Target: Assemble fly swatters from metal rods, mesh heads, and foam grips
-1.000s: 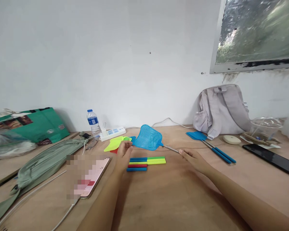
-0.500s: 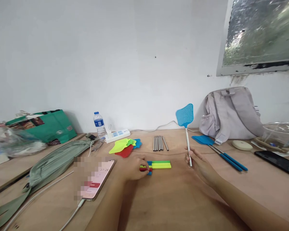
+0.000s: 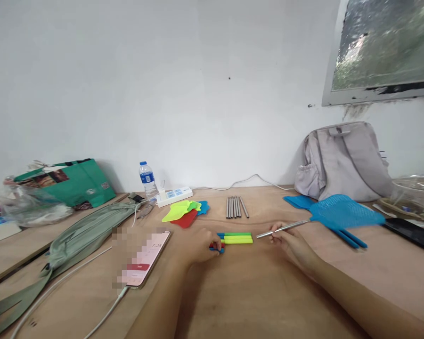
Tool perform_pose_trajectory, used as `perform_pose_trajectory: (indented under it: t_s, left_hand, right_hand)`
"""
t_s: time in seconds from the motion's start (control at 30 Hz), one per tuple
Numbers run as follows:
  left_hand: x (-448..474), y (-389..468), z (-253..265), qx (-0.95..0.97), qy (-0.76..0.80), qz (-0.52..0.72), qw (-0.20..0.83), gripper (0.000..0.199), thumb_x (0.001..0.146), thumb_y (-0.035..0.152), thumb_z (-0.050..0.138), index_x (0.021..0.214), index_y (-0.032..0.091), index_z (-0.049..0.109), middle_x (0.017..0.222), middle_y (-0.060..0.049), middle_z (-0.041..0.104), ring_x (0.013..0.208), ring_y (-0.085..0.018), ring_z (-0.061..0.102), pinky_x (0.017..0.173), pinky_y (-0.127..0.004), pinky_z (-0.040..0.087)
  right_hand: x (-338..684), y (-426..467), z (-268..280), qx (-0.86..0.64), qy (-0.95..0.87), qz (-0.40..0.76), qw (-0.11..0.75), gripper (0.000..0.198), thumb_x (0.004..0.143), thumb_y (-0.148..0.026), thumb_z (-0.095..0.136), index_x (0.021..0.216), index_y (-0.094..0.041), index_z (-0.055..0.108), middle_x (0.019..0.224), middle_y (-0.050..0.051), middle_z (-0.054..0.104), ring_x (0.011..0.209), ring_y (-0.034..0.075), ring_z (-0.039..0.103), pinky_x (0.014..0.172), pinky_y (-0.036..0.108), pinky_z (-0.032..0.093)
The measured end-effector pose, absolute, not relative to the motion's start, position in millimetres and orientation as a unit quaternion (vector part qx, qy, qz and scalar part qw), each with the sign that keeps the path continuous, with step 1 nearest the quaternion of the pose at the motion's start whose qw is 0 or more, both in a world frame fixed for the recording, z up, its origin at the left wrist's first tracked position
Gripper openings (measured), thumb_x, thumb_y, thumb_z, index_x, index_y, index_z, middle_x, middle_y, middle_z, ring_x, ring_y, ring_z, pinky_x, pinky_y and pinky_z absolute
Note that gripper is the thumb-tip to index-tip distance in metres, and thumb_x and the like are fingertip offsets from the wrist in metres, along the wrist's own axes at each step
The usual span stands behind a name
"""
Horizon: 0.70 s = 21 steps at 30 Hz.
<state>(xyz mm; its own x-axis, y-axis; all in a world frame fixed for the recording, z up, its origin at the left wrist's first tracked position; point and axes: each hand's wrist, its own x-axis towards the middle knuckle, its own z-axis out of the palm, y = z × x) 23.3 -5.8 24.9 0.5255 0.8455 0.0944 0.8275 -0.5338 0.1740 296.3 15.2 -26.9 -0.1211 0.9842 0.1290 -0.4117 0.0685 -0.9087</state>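
Observation:
My right hand (image 3: 289, 242) is closed on the metal rod of a fly swatter (image 3: 282, 228) with a blue mesh head (image 3: 346, 211). The swatter lies nearly level, its bare rod end pointing left and its head out to the right. My left hand (image 3: 203, 246) has its fingers curled at the left end of a group of coloured grip tubes. A blue tube (image 3: 221, 251) shows at its fingertips; the hand hides most of it. Beside it lie yellow tubes (image 3: 237, 239) and a green tube (image 3: 238, 234).
Several metal rods (image 3: 235, 207) lie at the back, right of loose swatter heads (image 3: 183, 212). Swatters with blue grips (image 3: 349, 239) rest on the right, near a backpack (image 3: 349, 160) and a black phone (image 3: 413, 233). On the left are a charging phone (image 3: 148, 259), bottle (image 3: 147, 179) and power strip (image 3: 175, 197).
The swatter in my right hand has swung from upright to nearly level, its head now over to the right. My left hand stays at the coloured tubes. The view has shifted slightly.

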Motion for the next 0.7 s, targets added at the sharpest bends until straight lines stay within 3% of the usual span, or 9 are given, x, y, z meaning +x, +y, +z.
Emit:
perform_pose_trajectory:
  t_s: [0.1,0.23,0.47,0.7]
  left_hand:
    - [25.6,-7.2,27.1,0.873,0.483,0.071,0.023,0.014,0.069,0.031,0.057,0.079,0.028,0.066,0.077,0.002,0.065,0.070,-0.014,0.056,0.055,-0.021,0.035]
    - [28.2,-7.1,28.6,0.878,0.476,0.044,0.030,0.015,0.068,0.026,0.057,0.081,0.028,0.064,0.075,0.005,0.064,0.065,-0.011,0.054,0.049,-0.020,0.030]
    - [28.6,-9.5,31.0,0.871,0.490,0.038,0.014,0.018,0.063,0.026,0.057,0.080,0.029,0.064,0.077,0.004,0.064,0.063,-0.012,0.052,0.048,-0.020,0.027]
    - [38.2,-20.2,40.4,0.874,0.480,0.056,0.049,0.022,0.057,0.018,0.055,0.073,0.028,0.067,0.071,0.003,0.064,0.061,-0.014,0.053,0.047,-0.020,0.031]
  right_hand:
    - [299.3,16.4,-27.6,-0.309,-0.465,0.624,0.547,0.012,0.057,-0.030,0.065,0.057,-0.019,0.061,0.063,0.000,0.053,0.064,0.014,0.050,0.063,0.027,0.040]
    - [300.4,15.7,-28.2,-0.281,-0.479,0.652,0.517,0.025,0.064,-0.039,0.053,0.056,-0.017,0.062,0.064,0.004,0.055,0.063,0.016,0.050,0.062,0.030,0.041]
    - [294.3,12.9,-27.4,-0.302,-0.478,0.655,0.501,0.008,0.058,-0.024,0.054,0.063,-0.019,0.057,0.060,-0.002,0.049,0.052,0.011,0.048,0.050,0.026,0.041]
    - [294.5,10.3,-25.2,-0.322,-0.495,0.605,0.534,0.008,0.060,-0.020,0.057,0.063,-0.021,0.050,0.059,-0.006,0.047,0.050,0.010,0.051,0.051,0.025,0.042]
